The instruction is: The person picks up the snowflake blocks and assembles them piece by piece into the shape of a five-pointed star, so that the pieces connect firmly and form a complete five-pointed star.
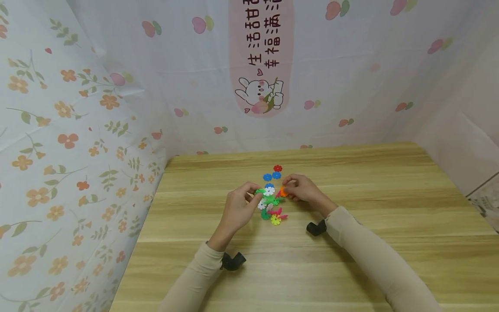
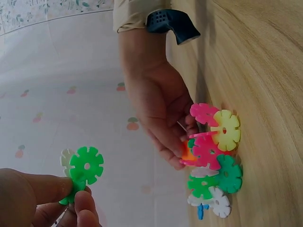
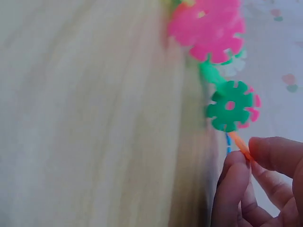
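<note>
My left hand (image 1: pixel 238 207) pinches a green interlocking snowflake disc (image 2: pixel 77 189) between thumb and fingers. Joined to it are another green disc (image 2: pixel 87 165) and a whitish one (image 2: pixel 66 157) partly behind. Across from it, my right hand (image 1: pixel 306 190) pinches an orange snowflake disc (image 3: pixel 240 145), seen edge-on in the right wrist view. This orange disc meets the edge of a dark green disc (image 3: pixel 222 116) with pink behind it. Below and between the hands lies a cluster of discs, including a yellow disc (image 1: pixel 276 219), a pink disc (image 2: pixel 208 150) and a white disc (image 2: pixel 220 202).
Behind the cluster on the wooden table (image 1: pixel 390 203) lie a red disc (image 1: pixel 277 168) and blue discs (image 1: pixel 267 177). Black wrist devices (image 1: pixel 233 261) sit on both forearms. Printed cloth (image 1: pixel 331 95) hangs at the table's back edge and along the left side.
</note>
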A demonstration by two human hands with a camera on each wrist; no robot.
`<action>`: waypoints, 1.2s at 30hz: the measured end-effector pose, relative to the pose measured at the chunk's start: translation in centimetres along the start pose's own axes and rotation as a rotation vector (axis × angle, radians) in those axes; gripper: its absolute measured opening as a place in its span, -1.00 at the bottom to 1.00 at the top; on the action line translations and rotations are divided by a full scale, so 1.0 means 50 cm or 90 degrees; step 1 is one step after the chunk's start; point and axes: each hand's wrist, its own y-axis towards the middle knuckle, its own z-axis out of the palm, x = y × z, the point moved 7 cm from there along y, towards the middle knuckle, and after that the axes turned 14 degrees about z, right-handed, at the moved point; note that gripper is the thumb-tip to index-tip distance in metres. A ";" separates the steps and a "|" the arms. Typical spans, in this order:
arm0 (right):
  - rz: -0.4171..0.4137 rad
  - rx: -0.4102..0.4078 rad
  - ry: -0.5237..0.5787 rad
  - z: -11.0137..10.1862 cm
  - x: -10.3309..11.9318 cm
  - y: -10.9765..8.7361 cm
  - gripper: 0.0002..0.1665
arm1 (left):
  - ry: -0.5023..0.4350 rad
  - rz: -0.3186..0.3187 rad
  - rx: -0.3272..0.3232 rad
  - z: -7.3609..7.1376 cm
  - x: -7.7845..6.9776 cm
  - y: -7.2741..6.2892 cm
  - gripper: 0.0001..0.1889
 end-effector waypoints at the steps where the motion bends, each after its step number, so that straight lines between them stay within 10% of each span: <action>1: 0.006 0.004 0.023 -0.003 -0.003 -0.005 -0.72 | 0.001 0.002 0.000 0.001 0.000 -0.001 -0.92; 15: -0.046 0.048 0.226 -0.016 0.022 -0.085 -0.59 | 0.007 0.002 0.012 0.006 -0.004 0.000 -0.88; 27: -0.202 0.065 0.169 -0.015 0.106 -0.179 -0.59 | 0.009 0.019 0.028 0.012 -0.015 0.006 -0.90; 36: -0.220 0.045 0.153 -0.012 0.111 -0.192 -0.67 | -0.008 0.022 0.024 0.016 -0.021 0.007 -0.90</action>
